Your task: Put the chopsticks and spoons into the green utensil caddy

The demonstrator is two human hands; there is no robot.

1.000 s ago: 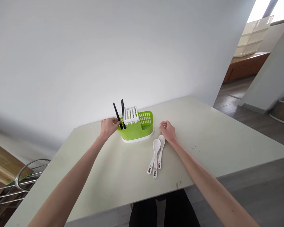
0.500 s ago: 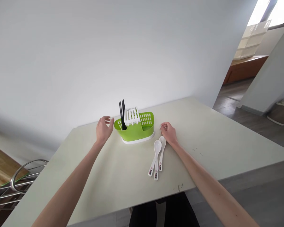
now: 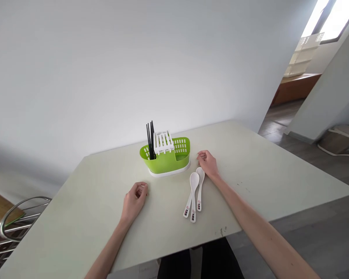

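A green cutlery basket (image 3: 163, 164) on a white base stands near the back of the table. Several black chopsticks (image 3: 151, 141) lean upright in its left compartment. Over its middle part sits a white slotted rack (image 3: 163, 142). Three white spoons (image 3: 193, 193) lie together in front of the basket's right end, partly overlapping. My left hand (image 3: 135, 199) rests on the table in front and to the left of the basket, its fingers curled in and nothing seen in them. Beside the spoon bowls, right of the basket, my right hand (image 3: 207, 162) rests with curled fingers, holding nothing visible.
The pale table (image 3: 250, 166) meets a white wall (image 3: 119, 77) at the back. Left of it is a metal rack (image 3: 20, 221) with a wooden board (image 3: 2, 211). My legs (image 3: 203, 259) are under the front edge.
My left hand has moved from beside the basket's left end toward me and down onto the table, its fingers curling in. My right hand, basket and spoons stay in place.
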